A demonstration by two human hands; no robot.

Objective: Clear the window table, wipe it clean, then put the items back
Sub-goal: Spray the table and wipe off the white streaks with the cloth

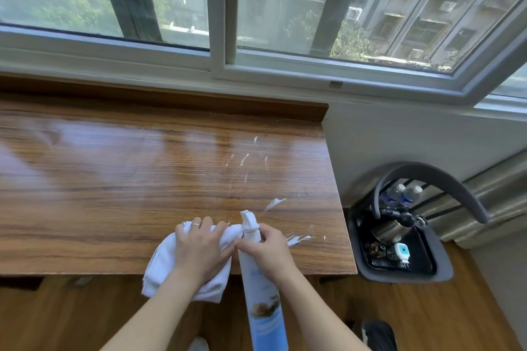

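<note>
The wooden window table carries white foam streaks across its right half. My left hand grips a white cloth that lies over the table's front edge. My right hand holds a tall white and blue spray bottle by its neck, fingers curled round it, with the nozzle pointing away over the table. The two hands sit side by side and touch near the bottle's neck.
Right of the table, a dark chair seat holds a black tray with a kettle, two water bottles and small items. The window frame runs behind the table. Wood floor lies below.
</note>
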